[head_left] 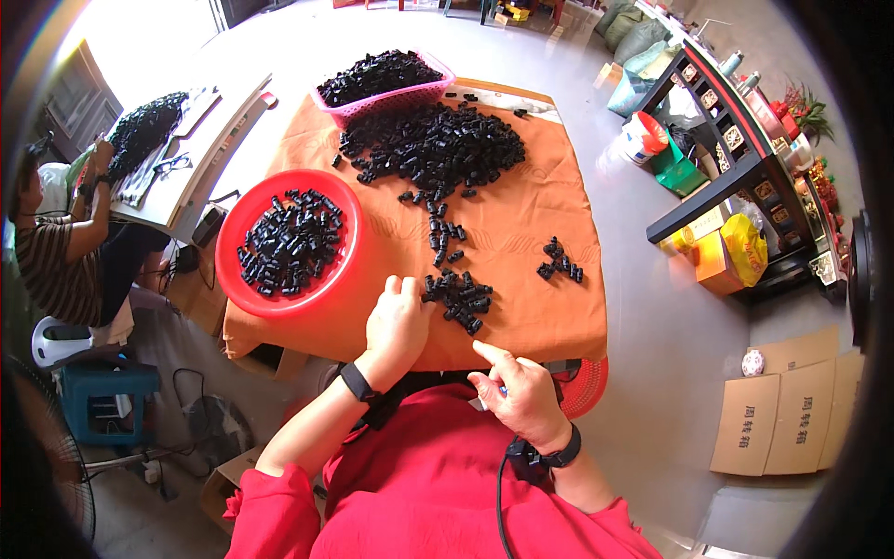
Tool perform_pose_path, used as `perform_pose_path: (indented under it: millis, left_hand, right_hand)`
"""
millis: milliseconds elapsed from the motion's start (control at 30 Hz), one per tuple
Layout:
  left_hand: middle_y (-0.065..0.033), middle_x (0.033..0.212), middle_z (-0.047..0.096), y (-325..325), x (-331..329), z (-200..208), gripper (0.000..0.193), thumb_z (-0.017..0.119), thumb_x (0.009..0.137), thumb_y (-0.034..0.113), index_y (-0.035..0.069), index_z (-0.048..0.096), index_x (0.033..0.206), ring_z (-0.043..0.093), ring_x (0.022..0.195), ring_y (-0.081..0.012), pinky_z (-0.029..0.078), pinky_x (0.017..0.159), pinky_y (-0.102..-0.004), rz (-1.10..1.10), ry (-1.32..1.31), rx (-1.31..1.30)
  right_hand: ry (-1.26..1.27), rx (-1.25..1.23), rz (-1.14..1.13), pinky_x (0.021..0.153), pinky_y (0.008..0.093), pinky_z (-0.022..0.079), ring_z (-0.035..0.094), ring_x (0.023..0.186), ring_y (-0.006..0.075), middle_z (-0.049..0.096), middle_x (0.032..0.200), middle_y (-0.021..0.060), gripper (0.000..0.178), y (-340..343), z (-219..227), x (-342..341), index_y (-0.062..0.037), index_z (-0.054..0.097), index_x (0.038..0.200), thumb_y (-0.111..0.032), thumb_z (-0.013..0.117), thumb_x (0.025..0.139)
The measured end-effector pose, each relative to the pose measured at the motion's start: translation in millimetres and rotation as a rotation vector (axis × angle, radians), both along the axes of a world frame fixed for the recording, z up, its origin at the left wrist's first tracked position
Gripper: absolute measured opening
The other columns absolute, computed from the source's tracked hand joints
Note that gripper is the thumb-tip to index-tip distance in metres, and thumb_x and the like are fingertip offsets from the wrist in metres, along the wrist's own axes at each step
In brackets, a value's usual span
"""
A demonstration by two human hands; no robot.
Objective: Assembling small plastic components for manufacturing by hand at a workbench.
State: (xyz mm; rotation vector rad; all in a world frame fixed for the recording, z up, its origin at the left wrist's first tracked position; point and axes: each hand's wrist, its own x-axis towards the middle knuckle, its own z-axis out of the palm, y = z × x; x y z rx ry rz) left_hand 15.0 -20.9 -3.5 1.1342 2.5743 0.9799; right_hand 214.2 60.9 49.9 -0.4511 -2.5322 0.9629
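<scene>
My left hand [399, 319] rests on the orange cloth with its fingers curled, the back of the hand toward me. What lies under its fingers is hidden. Beside it is a small heap of short black plastic pieces [463, 300], ribbed and tube-like. My right hand [521, 396] is at the table's near edge, index finger stretched toward that heap, other fingers folded in. A bit of something pale and blue shows by its palm, too small to name. Left of my left hand stands a red round basin [230, 244] with many similar pieces inside.
A large black heap [438, 144] covers the far part of the cloth-covered table [531, 219], with a full pink basket [396, 96] behind it. A few pieces [560, 262] lie at the right. Another person [60, 233] works at a table on the left. Cartons [782, 410] stand right.
</scene>
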Motion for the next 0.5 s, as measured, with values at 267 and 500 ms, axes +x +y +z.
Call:
perform_pose_path:
  millis: [267,500]
  left_hand:
    - [-0.0074,0.089,0.06,-35.9,14.4,11.8,0.029,0.068,0.098,0.026,0.0,0.06,0.108,0.061,0.08,-0.0197,0.052,0.07,-0.0363,-0.224,-0.568,0.275]
    - [0.0052,0.085,0.057,-54.8,32.0,56.7,0.028,0.06,0.104,0.032,0.004,0.065,0.106,0.043,0.069,-0.0028,0.036,0.059,-0.021,-0.294,-1.41,0.219]
  right_hand:
    - [0.012,-0.06,-0.065,0.055,0.0355,0.051,0.064,0.057,0.0254,0.063,0.067,0.0089,0.037,-2.0,3.2,-0.3,-0.0029,0.062,0.124,-0.01,0.073,0.09]
    - [0.043,-0.297,-0.041,0.055,0.0334,0.052,0.064,0.058,0.0204,0.063,0.071,0.0081,0.048,-12.3,11.8,-3.8,-0.0031,0.058,0.13,-0.007,0.077,0.086]
